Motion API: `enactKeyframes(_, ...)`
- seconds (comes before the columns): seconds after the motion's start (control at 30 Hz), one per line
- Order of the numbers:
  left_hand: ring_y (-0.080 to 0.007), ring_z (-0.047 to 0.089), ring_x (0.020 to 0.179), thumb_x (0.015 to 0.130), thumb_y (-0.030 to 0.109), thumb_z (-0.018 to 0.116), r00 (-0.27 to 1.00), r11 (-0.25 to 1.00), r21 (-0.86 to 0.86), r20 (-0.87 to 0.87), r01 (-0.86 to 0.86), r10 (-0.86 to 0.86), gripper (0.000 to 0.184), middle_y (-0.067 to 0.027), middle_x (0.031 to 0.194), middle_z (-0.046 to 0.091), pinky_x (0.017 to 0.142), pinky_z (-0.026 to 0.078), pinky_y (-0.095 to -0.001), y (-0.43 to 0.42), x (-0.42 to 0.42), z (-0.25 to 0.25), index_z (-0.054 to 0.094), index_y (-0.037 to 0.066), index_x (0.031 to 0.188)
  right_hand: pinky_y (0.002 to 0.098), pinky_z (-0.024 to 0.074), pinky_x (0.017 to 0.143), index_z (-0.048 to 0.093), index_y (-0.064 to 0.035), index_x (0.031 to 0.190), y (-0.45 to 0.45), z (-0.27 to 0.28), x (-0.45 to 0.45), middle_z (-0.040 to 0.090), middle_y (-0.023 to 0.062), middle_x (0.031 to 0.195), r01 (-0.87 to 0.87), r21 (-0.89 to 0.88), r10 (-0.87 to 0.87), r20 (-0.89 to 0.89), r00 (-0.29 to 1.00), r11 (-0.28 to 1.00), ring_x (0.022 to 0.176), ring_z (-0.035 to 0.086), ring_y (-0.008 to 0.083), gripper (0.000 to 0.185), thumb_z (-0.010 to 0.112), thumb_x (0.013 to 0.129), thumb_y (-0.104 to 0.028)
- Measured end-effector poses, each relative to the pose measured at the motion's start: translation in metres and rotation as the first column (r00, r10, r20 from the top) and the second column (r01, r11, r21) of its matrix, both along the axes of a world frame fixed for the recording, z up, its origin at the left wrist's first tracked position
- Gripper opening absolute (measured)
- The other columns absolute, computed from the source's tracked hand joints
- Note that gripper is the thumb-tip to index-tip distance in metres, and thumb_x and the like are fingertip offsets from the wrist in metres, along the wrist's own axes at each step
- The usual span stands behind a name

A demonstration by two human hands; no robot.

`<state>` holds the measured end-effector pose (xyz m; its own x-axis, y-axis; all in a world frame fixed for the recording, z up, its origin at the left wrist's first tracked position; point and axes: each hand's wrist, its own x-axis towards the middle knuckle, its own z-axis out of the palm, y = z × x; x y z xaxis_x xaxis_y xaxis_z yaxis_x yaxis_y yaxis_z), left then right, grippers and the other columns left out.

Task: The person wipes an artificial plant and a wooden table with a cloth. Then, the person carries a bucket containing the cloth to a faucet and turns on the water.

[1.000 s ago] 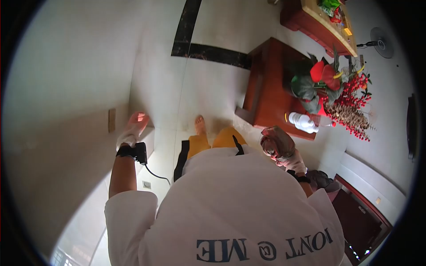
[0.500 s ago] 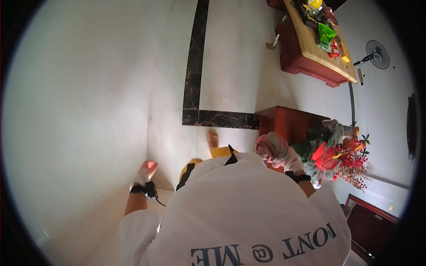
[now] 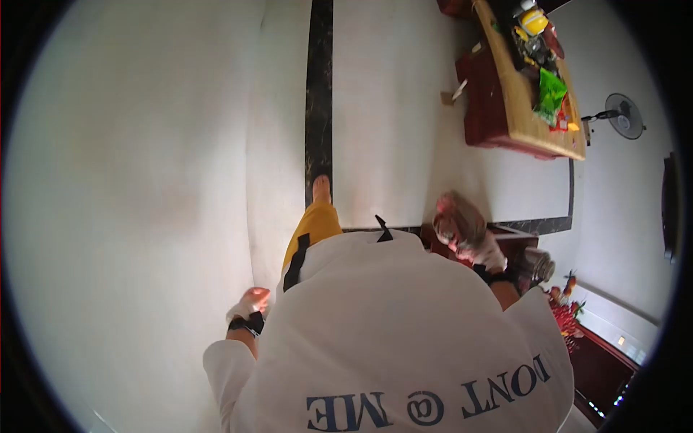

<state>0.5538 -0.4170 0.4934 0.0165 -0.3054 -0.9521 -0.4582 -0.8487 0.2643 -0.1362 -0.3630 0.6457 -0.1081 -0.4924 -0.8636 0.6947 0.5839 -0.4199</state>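
My left hand (image 3: 249, 302), in a pale glove with bare fingertips, hangs low at the left beside the white wall. Its fingers are loosely bent and I see nothing in them. A black strap is round that wrist. At the right, my right hand (image 3: 488, 252), gloved too, is closed on a bundled reddish-grey cloth (image 3: 460, 221), which is somewhat blurred. The cloth hangs in front of a dark red wooden stand (image 3: 511, 245), which it and my arm partly hide.
Ahead on the right stands a wooden table (image 3: 521, 108) with a green packet (image 3: 551, 94) and a yellow item (image 3: 534, 22). A fan (image 3: 624, 116) is beyond it. A glass jar (image 3: 538, 265) and red flowers (image 3: 567, 314) are right of my right arm. One bare foot (image 3: 321, 189) is on the dark floor strip.
I have moved forward past the red stand, and the flowers have slid back to the lower right. The table is nearer. The cloth stays in my right hand; my left hand has swung back.
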Motion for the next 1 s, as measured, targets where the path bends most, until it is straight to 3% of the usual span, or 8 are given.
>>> enactKeyframes(0.27, -0.0134, 0.059, 0.078, 0.092, 0.030, 0.073, 0.997, 0.934, -0.354, -0.074, -0.056, 0.032, 0.029, -0.0001, 0.097, 0.065, 0.066, 0.050, -0.0287, -0.433, -0.086, 0.026, 0.062, 0.014, 0.113, 0.0349, 0.0543, 0.068, 0.049, -0.0012, 0.134, -0.139, 0.010, -0.018, 0.062, 0.0160, 0.129, 0.158, 0.043, -0.159, 0.032, 0.987, 0.987, 0.101, 0.067, 0.0220, 0.049, 0.058, 0.094, -0.027)
enactKeyframes(0.47, -0.0133, 0.058, 0.085, 0.090, 0.036, 0.073, 0.998, 0.864, -0.503, -0.058, -0.006, -0.027, 0.037, 0.0012, 0.103, 0.065, 0.073, 0.048, -0.0299, -0.632, -0.193, 0.031, 0.062, 0.016, 0.119, 0.0345, 0.0544, 0.069, 0.048, -0.0010, 0.135, -0.261, -0.001, -0.088, 0.062, 0.0160, 0.130, 0.184, 0.023, -0.184, 0.027, 0.982, 0.983, 0.102, 0.067, 0.0220, 0.049, 0.057, 0.095, -0.027)
enactKeyframes(0.53, -0.0105, 0.055, 0.072, 0.094, 0.029, 0.067, 0.982, 0.865, -0.483, -0.183, -0.137, 0.053, 0.016, 0.0038, 0.088, 0.061, 0.064, 0.047, -0.0270, -0.651, -0.221, 0.030, 0.064, 0.018, 0.105, 0.0344, 0.0544, 0.070, 0.048, -0.0009, 0.135, -0.307, 0.007, -0.131, 0.061, 0.0159, 0.130, 0.186, 0.024, -0.187, 0.004, 0.982, 0.982, 0.102, 0.067, 0.0220, 0.049, 0.057, 0.095, -0.027)
enactKeyframes(0.6, -0.0123, 0.054, 0.056, 0.095, 0.025, 0.068, 0.822, 0.973, -0.082, -0.552, -0.216, 0.136, 0.017, -0.0016, 0.075, 0.061, 0.049, 0.047, -0.0293, -0.678, -0.200, -0.042, 0.064, 0.012, 0.105, 0.0343, 0.0545, 0.070, 0.048, -0.0008, 0.136, -0.345, 0.018, -0.171, 0.061, 0.0159, 0.131, 0.188, 0.000, -0.188, -0.014, 0.982, 0.982, 0.103, 0.067, 0.0220, 0.049, 0.056, 0.096, -0.027)
enactKeyframes(0.7, -0.0142, 0.059, 0.063, 0.096, 0.029, 0.069, 0.988, 0.993, 0.004, -0.107, 0.116, -0.115, 0.022, -0.0056, 0.084, 0.066, 0.054, 0.050, -0.0306, -0.675, -0.295, 0.042, 0.063, 0.011, 0.106, 0.0341, 0.0545, 0.071, 0.047, -0.0006, 0.136, -0.404, 0.034, -0.227, 0.061, 0.0159, 0.131, 0.194, -0.008, -0.194, -0.042, 0.980, 0.981, 0.103, 0.067, 0.0219, 0.049, 0.056, 0.096, -0.027)
enactKeyframes(0.8, -0.0262, 0.072, 0.080, 0.095, 0.031, 0.070, 0.954, 0.960, -0.113, -0.130, 0.258, -0.272, 0.030, -0.0144, 0.092, 0.069, 0.068, 0.059, -0.0378, -0.689, -0.299, 0.044, 0.060, 0.006, 0.111, 0.0339, 0.0546, 0.071, 0.047, -0.0005, 0.136, -0.479, 0.039, -0.271, 0.061, 0.0159, 0.132, 0.171, -0.035, -0.172, -0.048, 0.984, 0.985, 0.104, 0.067, 0.0219, 0.049, 0.055, 0.097, -0.027)
enactKeyframes(0.9, -0.0287, 0.071, 0.074, 0.094, 0.029, 0.070, 0.896, 0.889, -0.114, 0.087, 0.443, -0.436, 0.035, -0.0164, 0.086, 0.068, 0.065, 0.058, -0.0423, -0.748, -0.311, 0.051, 0.059, 0.000, 0.110, 0.0337, 0.0546, 0.072, 0.046, -0.0004, 0.137, -0.569, 0.035, -0.313, 0.060, 0.0159, 0.132, 0.146, -0.068, -0.150, -0.053, 0.987, 0.987, 0.104, 0.066, 0.0219, 0.049, 0.055, 0.097, -0.027)
enactKeyframes(1.0, -0.0286, 0.069, 0.066, 0.094, 0.026, 0.069, 0.903, 0.883, -0.228, -0.033, 0.410, -0.428, 0.031, -0.0161, 0.081, 0.067, 0.060, 0.056, -0.0420, -0.847, -0.308, 0.007, 0.062, -0.001, 0.107, 0.0336, 0.0546, 0.072, 0.046, -0.0002, 0.137, -0.652, 0.030, -0.345, 0.060, 0.0158, 0.133, 0.154, -0.096, -0.159, -0.055, 0.986, 0.983, 0.105, 0.066, 0.0219, 0.049, 0.054, 0.098, -0.027)
